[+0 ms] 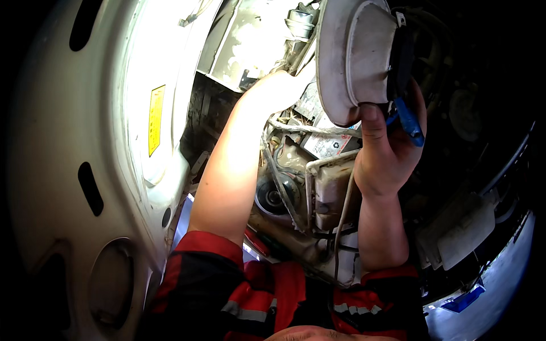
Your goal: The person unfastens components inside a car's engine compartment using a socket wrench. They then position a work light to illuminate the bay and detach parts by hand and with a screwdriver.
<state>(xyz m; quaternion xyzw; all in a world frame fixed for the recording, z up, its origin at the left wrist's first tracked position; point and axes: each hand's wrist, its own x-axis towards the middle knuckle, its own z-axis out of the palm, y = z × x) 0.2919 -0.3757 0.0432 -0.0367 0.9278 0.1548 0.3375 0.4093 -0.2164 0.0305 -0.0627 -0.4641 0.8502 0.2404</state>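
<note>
A pale, dish-shaped housing (364, 57) with a wide rim on its left and a dark back on its right is held up over the engine bay. My right hand (382, 149) is closed around its lower right part, the thumb pressed against the pale shell. A blue piece (409, 122), its kind unclear, sticks out beside these fingers. My left hand (290, 88) reaches up behind the housing's rim, brightly lit. Its fingers are hidden, so I cannot see what they touch. Below the housing lies a battery with a pale label (327, 144).
A raised hood panel (108, 131) with a yellow sticker (156, 120) fills the left. Hoses (318, 131), a round dark pulley-like part (276, 195) and a pale tank (335, 193) crowd the bay under my arms. Deep shadow covers the right side.
</note>
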